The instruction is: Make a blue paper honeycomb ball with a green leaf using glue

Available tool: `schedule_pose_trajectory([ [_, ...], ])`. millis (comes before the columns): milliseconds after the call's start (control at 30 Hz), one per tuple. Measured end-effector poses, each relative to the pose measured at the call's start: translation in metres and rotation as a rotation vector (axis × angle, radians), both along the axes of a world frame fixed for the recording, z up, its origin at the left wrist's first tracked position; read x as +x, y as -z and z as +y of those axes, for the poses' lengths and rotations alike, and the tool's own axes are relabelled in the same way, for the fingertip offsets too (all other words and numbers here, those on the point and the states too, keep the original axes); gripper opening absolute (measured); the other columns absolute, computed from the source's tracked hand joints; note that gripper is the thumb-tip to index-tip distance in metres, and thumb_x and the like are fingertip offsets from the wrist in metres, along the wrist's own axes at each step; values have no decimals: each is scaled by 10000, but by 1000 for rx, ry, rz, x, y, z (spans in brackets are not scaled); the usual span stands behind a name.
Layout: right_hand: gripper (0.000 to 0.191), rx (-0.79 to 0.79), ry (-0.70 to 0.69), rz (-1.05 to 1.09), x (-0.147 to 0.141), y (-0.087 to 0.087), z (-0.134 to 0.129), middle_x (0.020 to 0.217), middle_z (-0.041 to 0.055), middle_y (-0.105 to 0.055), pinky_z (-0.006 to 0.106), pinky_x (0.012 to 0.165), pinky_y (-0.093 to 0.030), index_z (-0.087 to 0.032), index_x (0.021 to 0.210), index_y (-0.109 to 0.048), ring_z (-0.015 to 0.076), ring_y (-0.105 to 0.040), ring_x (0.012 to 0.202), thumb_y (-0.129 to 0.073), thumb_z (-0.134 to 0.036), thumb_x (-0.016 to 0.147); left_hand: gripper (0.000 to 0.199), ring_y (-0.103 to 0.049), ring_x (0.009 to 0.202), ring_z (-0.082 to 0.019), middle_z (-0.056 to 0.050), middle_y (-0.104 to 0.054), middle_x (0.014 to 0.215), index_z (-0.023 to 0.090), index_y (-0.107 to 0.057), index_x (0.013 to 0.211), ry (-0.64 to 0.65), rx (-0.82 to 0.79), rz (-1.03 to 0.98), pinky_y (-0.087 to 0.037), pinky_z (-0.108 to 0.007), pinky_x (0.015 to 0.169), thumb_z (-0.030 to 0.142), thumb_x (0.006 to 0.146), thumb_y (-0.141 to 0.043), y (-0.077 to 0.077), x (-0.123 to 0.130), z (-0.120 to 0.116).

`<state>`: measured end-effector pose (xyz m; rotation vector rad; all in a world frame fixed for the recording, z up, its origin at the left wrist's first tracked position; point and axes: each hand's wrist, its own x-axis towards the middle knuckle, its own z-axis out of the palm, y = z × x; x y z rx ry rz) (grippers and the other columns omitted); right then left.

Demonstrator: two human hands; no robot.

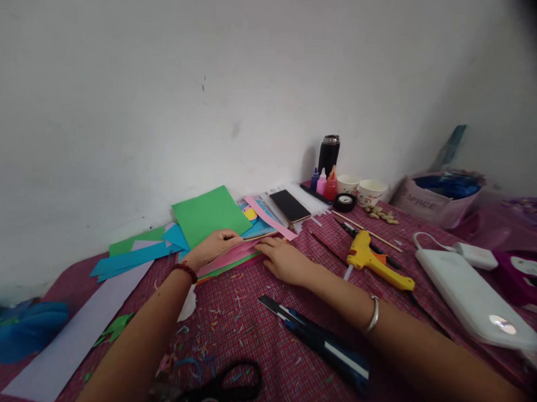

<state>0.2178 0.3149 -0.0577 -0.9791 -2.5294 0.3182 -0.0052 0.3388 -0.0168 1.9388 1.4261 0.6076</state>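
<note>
A pink paper sheet (232,256) lies over green and other coloured sheets near the back of the table. My left hand (215,248) is closed at its upper edge, fingertips on the paper and partly hidden. At the sheet's right end, my right hand (286,261) has bent fingers gripping its edge. Behind my left hand is a large green sheet (209,213). A loose pink strip (270,218) slants above my right hand. In front of the hands lie a dark blue box cutter (319,344) and black-handled scissors (227,388).
A yellow glue gun (377,261), white power bank (475,296) and phone (290,206) lie rightward. Paper cups (371,193), paint bottles (331,185) and a black flask (329,153) stand near the wall. Blue strips (134,260) and a lilac strip (81,335) are leftward. Paper scraps litter the cloth.
</note>
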Motion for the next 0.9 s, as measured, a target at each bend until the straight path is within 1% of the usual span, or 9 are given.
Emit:
schedule_pose_trajectory([
  [133, 360, -30, 92, 92, -2, 10, -3, 1170, 141, -634, 380, 994, -433, -105, 1189, -573, 220, -564, 1120, -482, -68, 843, 268, -563, 801, -202, 5, -643, 778, 204, -683, 721, 19, 25, 18, -439, -275, 726, 441, 786, -575, 2, 0, 2],
  [233, 444, -42, 142, 146, -1, 15, -4, 1201, 155, -619, 375, 983, -444, -84, 1294, -485, 224, -574, 1106, -474, -85, 850, 298, -568, 782, -203, 4, -640, 757, 201, -667, 699, 16, 27, 25, -446, -281, 720, 457, 802, -556, 5, -2, 5],
  [367, 481, -37, 103, 158, 0, 18, -2, 1260, 146, -605, 377, 1034, -408, -105, 1313, -506, 223, -547, 1171, -470, -60, 835, 319, -586, 794, -214, -9, -670, 781, 193, -677, 751, -13, 34, 24, -460, -301, 732, 479, 808, -546, 9, -4, 10],
  [500, 479, -30, 53, 156, 1, 17, -2, 1264, 147, -608, 407, 1047, -394, -116, 1299, -538, 232, -532, 1191, -467, -48, 831, 339, -600, 832, -214, -37, -694, 896, 184, -664, 945, -48, 63, 6, -469, -306, 726, 469, 811, -538, 10, -6, 15],
  [600, 483, -31, 39, 157, 1, 17, -3, 1257, 151, -608, 413, 1043, -395, -115, 1301, -545, 238, -534, 1183, -474, -45, 828, 364, -555, 693, -172, -12, -651, 797, 181, -601, 1062, -49, 78, -1, -434, -280, 622, 426, 798, -548, 8, -7, 17],
  [667, 490, -36, 34, 157, 2, 17, -3, 1249, 148, -610, 399, 1038, -399, -114, 1301, -547, 238, -534, 1181, -482, -42, 821, 320, -490, 605, -143, 29, -583, 699, 190, -568, 1037, -41, 83, -4, -395, -263, 578, 385, 783, -554, 6, -6, 17],
  [733, 497, -45, 32, 157, 2, 17, -3, 1245, 140, -612, 386, 1038, -397, -122, 1298, -546, 234, -531, 1189, -495, -41, 810, 214, -457, 592, -132, 48, -530, 661, 206, -544, 928, -39, 91, -9, -378, -254, 576, 342, 763, -557, 4, -5, 15],
  [833, 489, -67, 68, 169, 2, 18, -3, 1242, 155, -609, 390, 1024, -403, -110, 1304, -517, 238, -540, 1182, -496, -61, 817, 111, -472, 632, -137, 45, -520, 668, 217, -501, 782, -39, 86, -14, -385, -254, 596, 303, 735, -552, 1, -3, 12],
  [900, 471, -83, 109, 184, 2, 18, -3, 1222, 175, -614, 398, 998, -421, -92, 1304, -493, 246, -563, 1153, -483, -81, 834, 99, -495, 653, -142, 37, -543, 686, 215, -501, 758, -32, 68, -17, -402, -262, 612, 291, 717, -549, 0, -2, 10],
])
